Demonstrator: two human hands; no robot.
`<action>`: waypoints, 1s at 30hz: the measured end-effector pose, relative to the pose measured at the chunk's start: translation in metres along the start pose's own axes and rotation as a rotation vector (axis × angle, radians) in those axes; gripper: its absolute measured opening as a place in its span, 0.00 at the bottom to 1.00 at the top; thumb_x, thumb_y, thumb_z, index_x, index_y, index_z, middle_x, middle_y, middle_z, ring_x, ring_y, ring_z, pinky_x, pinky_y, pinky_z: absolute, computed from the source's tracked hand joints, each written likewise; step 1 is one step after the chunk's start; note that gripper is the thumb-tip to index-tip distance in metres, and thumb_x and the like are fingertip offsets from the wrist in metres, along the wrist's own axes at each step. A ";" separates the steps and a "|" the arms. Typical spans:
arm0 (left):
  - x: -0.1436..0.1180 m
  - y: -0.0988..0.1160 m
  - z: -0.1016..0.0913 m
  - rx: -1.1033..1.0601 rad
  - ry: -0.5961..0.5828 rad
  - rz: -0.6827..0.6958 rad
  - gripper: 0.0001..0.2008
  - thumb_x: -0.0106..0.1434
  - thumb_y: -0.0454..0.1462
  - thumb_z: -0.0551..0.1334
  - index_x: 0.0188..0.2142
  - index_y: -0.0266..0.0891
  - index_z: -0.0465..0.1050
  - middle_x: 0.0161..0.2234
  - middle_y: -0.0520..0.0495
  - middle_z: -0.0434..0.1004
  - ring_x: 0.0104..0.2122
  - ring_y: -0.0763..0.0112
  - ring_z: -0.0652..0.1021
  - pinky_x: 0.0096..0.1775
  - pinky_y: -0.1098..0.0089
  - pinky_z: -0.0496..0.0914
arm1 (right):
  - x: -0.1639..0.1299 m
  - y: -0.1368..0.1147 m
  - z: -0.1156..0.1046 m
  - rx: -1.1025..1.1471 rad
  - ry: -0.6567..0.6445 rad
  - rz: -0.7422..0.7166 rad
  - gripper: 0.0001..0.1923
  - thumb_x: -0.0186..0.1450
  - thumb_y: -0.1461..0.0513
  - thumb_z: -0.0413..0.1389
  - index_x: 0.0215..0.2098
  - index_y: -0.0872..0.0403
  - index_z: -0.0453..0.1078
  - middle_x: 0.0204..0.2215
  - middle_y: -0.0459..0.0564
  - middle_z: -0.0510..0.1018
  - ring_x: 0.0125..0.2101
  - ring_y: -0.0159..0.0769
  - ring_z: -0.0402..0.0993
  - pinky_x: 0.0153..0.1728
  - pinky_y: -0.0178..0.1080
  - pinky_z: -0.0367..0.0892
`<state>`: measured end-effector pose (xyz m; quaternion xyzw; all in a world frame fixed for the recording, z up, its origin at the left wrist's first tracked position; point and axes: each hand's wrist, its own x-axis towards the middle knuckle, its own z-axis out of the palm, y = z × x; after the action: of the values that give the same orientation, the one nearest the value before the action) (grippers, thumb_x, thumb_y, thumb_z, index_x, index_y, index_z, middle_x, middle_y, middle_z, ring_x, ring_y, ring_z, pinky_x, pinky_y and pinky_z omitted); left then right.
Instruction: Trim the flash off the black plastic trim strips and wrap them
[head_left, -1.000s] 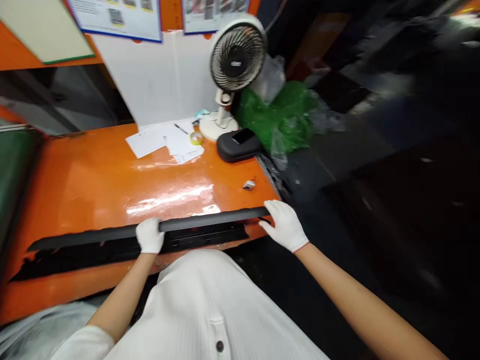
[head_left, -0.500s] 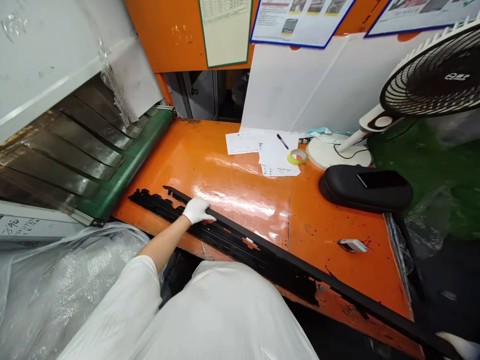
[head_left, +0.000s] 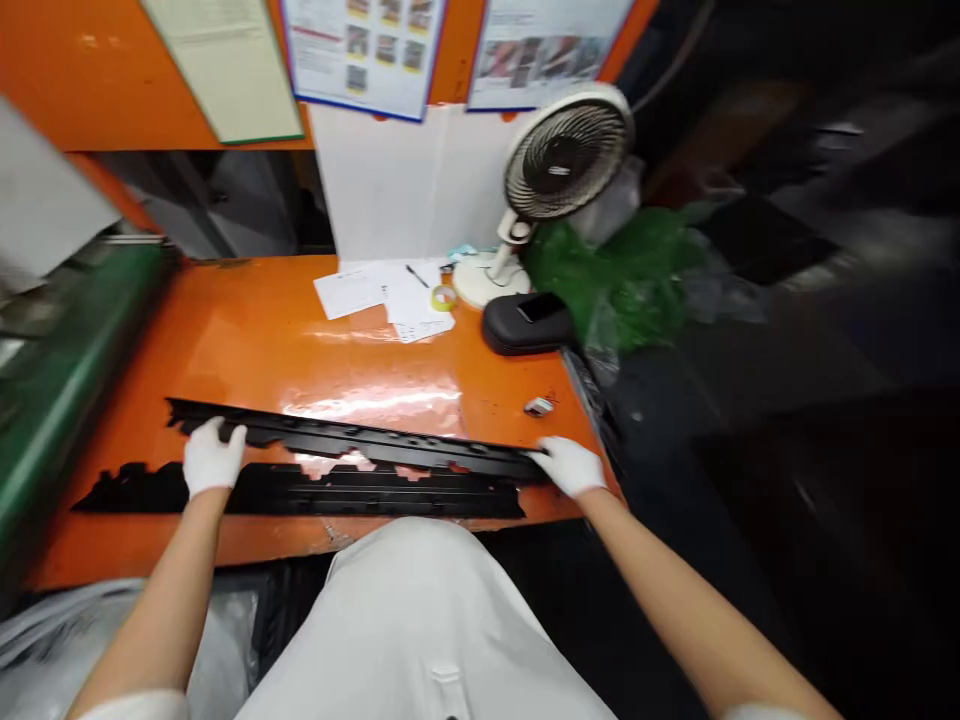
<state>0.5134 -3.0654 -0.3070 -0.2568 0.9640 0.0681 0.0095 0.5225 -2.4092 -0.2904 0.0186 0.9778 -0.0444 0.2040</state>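
Strip [head_left: 360, 443] runs through left grip [head_left: 212, 460] to right grip [head_left: 571, 466].

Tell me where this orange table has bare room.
Bare table lies between the green belt, papers and upper strip, running right toward the case. Crowded: near edge, with lower strip, left hand and right hand; far right, with fan and case.

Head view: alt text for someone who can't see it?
White-gloved left hand and right hand hold a notched black strip near its ends at an orange table. A second black strip lies toward the near edge; beyond stands a desk fan.
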 end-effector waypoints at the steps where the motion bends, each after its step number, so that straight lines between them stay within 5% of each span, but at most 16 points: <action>1: -0.022 0.022 0.020 -0.149 -0.100 0.111 0.27 0.76 0.49 0.56 0.62 0.31 0.75 0.62 0.32 0.81 0.62 0.51 0.80 0.63 0.58 0.74 | 0.018 -0.018 0.009 -0.001 -0.002 -0.004 0.13 0.75 0.54 0.57 0.43 0.48 0.83 0.47 0.57 0.87 0.51 0.47 0.81 0.49 0.43 0.71; 5: -0.132 0.094 0.087 -0.187 -0.587 0.616 0.33 0.65 0.49 0.68 0.66 0.41 0.76 0.69 0.38 0.76 0.68 0.48 0.75 0.70 0.54 0.67 | 0.074 -0.054 0.042 -0.004 0.014 -0.036 0.16 0.78 0.54 0.55 0.48 0.53 0.83 0.49 0.60 0.85 0.51 0.48 0.77 0.51 0.42 0.67; 7: -0.173 0.109 0.104 -0.022 -0.611 0.701 0.42 0.58 0.46 0.74 0.71 0.45 0.72 0.75 0.38 0.67 0.74 0.40 0.66 0.74 0.44 0.59 | 0.083 -0.052 0.045 0.003 0.051 -0.079 0.17 0.78 0.55 0.54 0.52 0.53 0.82 0.52 0.62 0.84 0.54 0.50 0.74 0.55 0.45 0.65; 10: -0.199 0.110 0.113 0.110 -0.532 0.686 0.43 0.59 0.40 0.75 0.74 0.50 0.69 0.77 0.39 0.62 0.75 0.39 0.63 0.75 0.39 0.54 | 0.087 -0.025 0.034 0.017 0.157 -0.088 0.23 0.78 0.57 0.52 0.66 0.55 0.75 0.63 0.68 0.76 0.62 0.58 0.67 0.64 0.54 0.58; 13: -0.199 0.105 0.116 0.095 -0.438 0.669 0.38 0.64 0.39 0.72 0.73 0.49 0.70 0.73 0.37 0.70 0.69 0.43 0.72 0.71 0.45 0.61 | 0.094 0.012 0.023 0.075 0.211 0.158 0.29 0.78 0.60 0.51 0.74 0.61 0.64 0.67 0.77 0.68 0.63 0.64 0.65 0.62 0.58 0.60; 15: -0.195 0.107 0.118 0.108 -0.405 0.638 0.36 0.67 0.41 0.70 0.73 0.44 0.69 0.65 0.33 0.76 0.62 0.44 0.76 0.65 0.49 0.67 | 0.098 0.030 0.020 0.131 0.164 0.269 0.25 0.78 0.61 0.50 0.69 0.63 0.70 0.60 0.76 0.74 0.57 0.59 0.72 0.56 0.53 0.65; 18: -0.187 0.115 0.116 0.167 -0.435 0.639 0.36 0.69 0.41 0.69 0.74 0.37 0.68 0.55 0.31 0.80 0.55 0.44 0.78 0.58 0.51 0.71 | 0.095 0.036 0.020 0.175 0.122 0.215 0.20 0.79 0.62 0.47 0.58 0.63 0.77 0.51 0.71 0.80 0.50 0.52 0.76 0.52 0.46 0.67; 23: -0.171 0.125 0.105 0.172 -0.513 0.706 0.28 0.68 0.37 0.67 0.67 0.42 0.77 0.55 0.32 0.81 0.54 0.45 0.78 0.56 0.53 0.72 | 0.079 -0.008 0.025 0.239 0.182 -0.068 0.28 0.82 0.63 0.35 0.64 0.56 0.75 0.61 0.64 0.79 0.62 0.51 0.70 0.63 0.46 0.62; 27: -0.149 0.137 0.097 0.190 -0.544 0.742 0.23 0.65 0.31 0.66 0.58 0.45 0.84 0.52 0.34 0.84 0.54 0.46 0.79 0.55 0.54 0.73 | 0.078 -0.064 0.040 0.272 0.021 -0.354 0.18 0.81 0.60 0.47 0.53 0.52 0.80 0.51 0.56 0.85 0.53 0.46 0.77 0.57 0.40 0.67; 30: -0.131 0.151 0.093 0.216 -0.547 0.739 0.20 0.64 0.29 0.63 0.52 0.43 0.86 0.47 0.33 0.85 0.50 0.45 0.81 0.53 0.53 0.74 | 0.084 -0.094 0.052 0.260 -0.062 -0.437 0.14 0.78 0.63 0.51 0.51 0.55 0.80 0.48 0.57 0.85 0.50 0.45 0.78 0.53 0.39 0.67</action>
<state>0.5509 -2.8585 -0.3734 0.1335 0.9545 0.0316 0.2648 0.4614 -2.5058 -0.3645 -0.1686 0.9379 -0.2135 0.2152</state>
